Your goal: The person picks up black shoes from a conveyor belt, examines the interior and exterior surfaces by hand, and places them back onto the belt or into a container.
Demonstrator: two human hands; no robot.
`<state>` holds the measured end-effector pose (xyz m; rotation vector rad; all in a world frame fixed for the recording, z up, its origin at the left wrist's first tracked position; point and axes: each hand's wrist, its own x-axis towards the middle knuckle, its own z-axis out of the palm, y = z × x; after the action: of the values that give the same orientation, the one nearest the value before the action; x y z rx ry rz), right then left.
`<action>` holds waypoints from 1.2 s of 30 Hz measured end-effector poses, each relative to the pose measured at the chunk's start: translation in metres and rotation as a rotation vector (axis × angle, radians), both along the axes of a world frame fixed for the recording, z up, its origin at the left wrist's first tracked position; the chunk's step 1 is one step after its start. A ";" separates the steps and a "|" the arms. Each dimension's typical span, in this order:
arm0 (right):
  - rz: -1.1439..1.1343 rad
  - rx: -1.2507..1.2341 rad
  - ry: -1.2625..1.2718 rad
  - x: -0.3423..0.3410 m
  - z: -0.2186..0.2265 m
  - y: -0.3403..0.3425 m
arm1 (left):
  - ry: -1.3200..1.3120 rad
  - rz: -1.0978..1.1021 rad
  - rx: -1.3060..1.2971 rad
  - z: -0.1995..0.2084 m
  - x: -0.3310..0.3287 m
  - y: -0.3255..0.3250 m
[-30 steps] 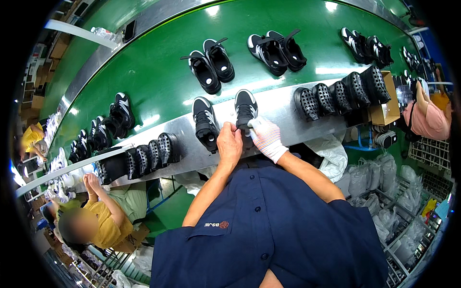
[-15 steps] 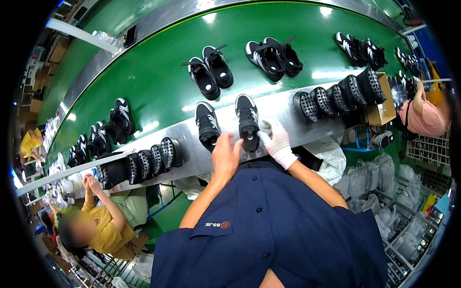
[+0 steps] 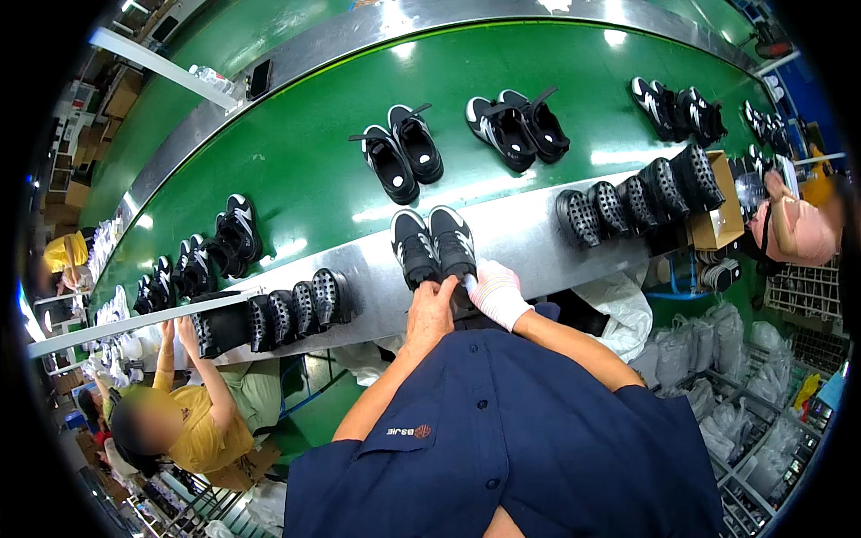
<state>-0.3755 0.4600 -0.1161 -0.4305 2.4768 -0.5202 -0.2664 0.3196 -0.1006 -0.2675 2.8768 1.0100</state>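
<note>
Both hands meet at the heel ends of a pair of black, grey and white sneakers (image 3: 414,248), which stand side by side, toes pointing away, on a brushed-metal ledge (image 3: 525,240). Bare, the left hand (image 3: 430,314) has its fingertips bent at the rear openings; the right hand (image 3: 496,291), in a white knit glove with pinkish stripes, touches the outer side of the right shoe's heel. Whether either actually grips cannot be told, since the fingers cover the spot.

Beyond the ledge spreads a broad, glossy green work surface (image 3: 314,134), streaked with reflected light. Two pairs of black-and-white strapped sneakers (image 3: 502,139) rest on it just ahead, with more pairs farther along to either side. Black studded, shoe-shaped blocks (image 3: 610,208) stand in a row to the right beside an open brown cardboard box (image 3: 731,215), and a similar row lines the left. At the far metal border lie a dark phone (image 3: 259,79) and a clear plastic bottle (image 3: 211,79).

A person in a yellow top (image 3: 202,430) sits at left, arms raised; another in pink (image 3: 798,229) is at far right, above metal racks holding plastic-bagged goods (image 3: 717,336).
</note>
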 end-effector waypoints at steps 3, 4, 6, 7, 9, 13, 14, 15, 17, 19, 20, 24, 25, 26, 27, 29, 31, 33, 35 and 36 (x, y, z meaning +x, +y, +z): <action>-0.027 -0.168 -0.126 -0.013 -0.013 0.013 | -0.318 -0.099 -0.189 0.020 -0.017 0.011; -0.007 -0.234 -0.215 -0.022 -0.009 0.017 | -0.325 -0.094 -0.234 0.017 -0.019 0.010; -0.007 -0.345 -0.110 -0.042 -0.012 0.030 | -0.335 -0.088 -0.327 0.012 -0.027 0.006; 0.011 -0.216 0.003 -0.065 0.001 0.033 | -0.222 0.010 -0.365 0.032 -0.033 0.006; 0.006 -0.113 0.281 -0.118 0.020 0.036 | -0.178 0.096 -0.302 0.074 -0.041 -0.012; 0.085 0.154 0.514 -0.206 0.029 0.050 | -0.067 0.162 -0.345 0.118 -0.061 -0.077; 0.121 0.215 0.499 -0.220 0.033 0.049 | -0.047 0.188 -0.374 0.116 -0.067 -0.100; 0.156 0.241 0.481 -0.228 0.034 0.045 | -0.053 0.189 -0.426 0.113 -0.072 -0.125; 0.224 0.297 0.437 -0.240 0.030 0.032 | -0.059 0.191 -0.531 0.088 -0.076 -0.181; 0.281 0.334 0.460 -0.245 0.019 0.024 | -0.049 0.178 -0.614 0.040 -0.077 -0.231; 0.310 0.347 0.491 -0.248 0.016 0.021 | -0.042 0.168 -0.650 0.020 -0.079 -0.251; 0.215 0.421 0.519 -0.264 -0.013 0.008 | 0.019 0.150 -0.494 -0.041 -0.062 -0.307; 0.146 0.435 0.519 -0.269 -0.014 0.015 | -0.020 0.140 -0.523 -0.042 -0.064 -0.307; 0.051 0.438 0.515 -0.276 -0.015 0.021 | -0.061 0.131 -0.553 -0.044 -0.066 -0.304; -0.040 0.474 0.490 -0.286 -0.016 0.033 | -0.105 0.114 -0.584 -0.042 -0.069 -0.297; -0.198 0.558 0.483 -0.296 -0.009 0.055 | -0.184 0.193 -0.747 -0.014 -0.096 -0.260; -0.199 0.567 0.581 -0.291 0.014 0.046 | -0.142 0.158 -0.631 0.011 -0.114 -0.222; 0.135 0.270 0.712 -0.261 0.035 -0.001 | 0.031 0.021 -0.419 0.011 -0.132 -0.186; 0.322 0.013 0.499 -0.219 0.034 -0.066 | 0.157 -0.053 -0.461 -0.006 -0.161 -0.153; 0.383 -0.100 0.585 -0.199 0.000 -0.086 | 0.181 -0.062 -0.511 -0.024 -0.173 -0.144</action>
<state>-0.5746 0.3738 -0.1159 -1.2157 2.8054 -0.3959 -0.4393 0.1757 -0.1244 -0.1179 3.2410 0.2848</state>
